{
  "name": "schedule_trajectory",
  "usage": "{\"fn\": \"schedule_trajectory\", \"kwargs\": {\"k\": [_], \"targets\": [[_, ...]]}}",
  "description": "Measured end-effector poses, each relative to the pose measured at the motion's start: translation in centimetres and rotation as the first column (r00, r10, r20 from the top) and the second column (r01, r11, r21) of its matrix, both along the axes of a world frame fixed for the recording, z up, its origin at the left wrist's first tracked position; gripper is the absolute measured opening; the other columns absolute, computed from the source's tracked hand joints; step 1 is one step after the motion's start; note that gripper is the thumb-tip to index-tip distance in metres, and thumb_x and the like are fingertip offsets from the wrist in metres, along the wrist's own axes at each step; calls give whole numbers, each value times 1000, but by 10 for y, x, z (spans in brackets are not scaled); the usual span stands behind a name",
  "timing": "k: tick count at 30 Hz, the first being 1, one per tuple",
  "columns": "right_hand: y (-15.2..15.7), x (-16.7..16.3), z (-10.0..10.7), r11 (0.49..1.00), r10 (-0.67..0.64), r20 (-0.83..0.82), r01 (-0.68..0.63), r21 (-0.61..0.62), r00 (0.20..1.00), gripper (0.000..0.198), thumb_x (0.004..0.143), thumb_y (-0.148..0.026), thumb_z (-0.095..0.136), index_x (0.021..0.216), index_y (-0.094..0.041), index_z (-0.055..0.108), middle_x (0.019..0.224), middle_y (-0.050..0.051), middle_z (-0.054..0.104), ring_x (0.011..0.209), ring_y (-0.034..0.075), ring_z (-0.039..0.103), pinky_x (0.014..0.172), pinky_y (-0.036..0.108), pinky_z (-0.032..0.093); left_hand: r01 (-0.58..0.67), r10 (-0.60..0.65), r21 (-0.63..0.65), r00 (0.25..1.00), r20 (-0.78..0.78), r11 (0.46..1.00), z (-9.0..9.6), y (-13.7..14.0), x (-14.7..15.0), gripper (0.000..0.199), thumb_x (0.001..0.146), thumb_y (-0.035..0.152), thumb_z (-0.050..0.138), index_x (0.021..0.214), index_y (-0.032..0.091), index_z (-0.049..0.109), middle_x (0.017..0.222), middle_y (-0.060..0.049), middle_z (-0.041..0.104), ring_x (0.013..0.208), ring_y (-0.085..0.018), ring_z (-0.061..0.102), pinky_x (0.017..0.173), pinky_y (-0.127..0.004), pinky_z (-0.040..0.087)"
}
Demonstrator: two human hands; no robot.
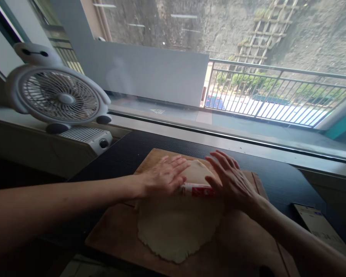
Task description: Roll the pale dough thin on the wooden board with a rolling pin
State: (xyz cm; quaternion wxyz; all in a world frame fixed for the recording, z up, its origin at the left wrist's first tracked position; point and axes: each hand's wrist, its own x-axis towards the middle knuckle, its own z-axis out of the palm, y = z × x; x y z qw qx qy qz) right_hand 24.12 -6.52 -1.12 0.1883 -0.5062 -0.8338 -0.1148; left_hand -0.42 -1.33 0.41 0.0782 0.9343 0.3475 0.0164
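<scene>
From the head view, I see a wooden board [109, 227] lying on a dark table [285, 181], its far edge set back from the window sill [276, 157] with a strip of tabletop between. The dough sheet [178, 227] stops short of the board's near edge, its rim ragged, and bare wood shows to both sides. A flat, brown-faced object [320, 227] lies by the right forearm; the white fan [65, 100] stands well off to the left.

A cylinder with a red label [200, 190] lies crosswise on the dough, between the two hands. The left hand [165, 175] covers its left end, fingers stretched out; the right hand [232, 184] is over its right end, fingers spread apart. Neither is curled round it; how firmly the palms press, I can't tell.
</scene>
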Motion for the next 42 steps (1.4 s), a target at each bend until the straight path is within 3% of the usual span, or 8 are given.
{"fn": "schedule_trajectory", "kwargs": {"k": [4,9,12,18,25,31,37,42], "targets": [[-12,-1,-2,986,100,97,-86,-140,990,54,91,-54,39,135,-24,43,144,8,39,137,29,20,109,50,20,53,-54,50,998,19,997,-2,-11,-2,50,93,48,29,138,28,39,148,-3,35,139,-25,22,111,-46,15],[41,1,3,977,-12,44,21,-212,999,41,95,-46,33,122,-25,56,128,6,54,130,26,34,102,45,30,-46,35,188,997,65,981,-5,34,5,49,93,45,30,132,23,47,142,-8,44,135,-27,30,107,-50,20],[60,1,6,980,-98,-5,96,-175,995,36,94,-41,37,113,-21,61,119,8,60,119,24,44,98,39,33,-121,68,359,985,157,925,0,48,8,42,92,38,34,119,16,58,128,-11,56,127,-26,40,105,-47,25],[50,0,7,965,-219,-79,204,-165,973,35,96,-32,31,101,-20,63,110,9,63,111,23,48,93,36,32,-14,-73,580,989,127,814,9,29,11,33,94,28,32,93,16,63,93,-9,64,95,-23,55,89,-40,37],[32,-1,13,852,-230,-74,164,-497,970,31,94,-34,34,100,-21,61,107,6,64,96,20,57,81,31,39,-445,382,435,895,229,782,-7,34,12,41,92,42,34,80,18,65,88,-10,64,87,-24,58,73,-37,41],[6,-10,11,870,-309,-60,257,-420,949,32,94,-29,30,94,-18,60,107,9,62,103,21,52,85,33,35,-429,356,428,902,243,796,-7,31,16,44,93,40,30,78,18,65,87,-10,66,88,-25,61,77,-37,42],[-20,-26,14,946,-312,-134,294,-141,941,41,97,-38,24,89,-20,60,101,8,59,94,20,50,85,34,35,-469,399,270,874,277,841,-7,14,3,43,95,40,24,91,20,62,79,-6,69,77,-20,65,68,-30,44],[-23,-40,8,959,-223,-150,190,-208,963,44,95,-48,26,123,-25,51,123,7,54,114,25,45,95,42,32,-393,311,256,900,306,883,-7,-11,-8,39,94,39,28,108,20,59,105,-9,66,99,-23,61,83,-37,45]]}}
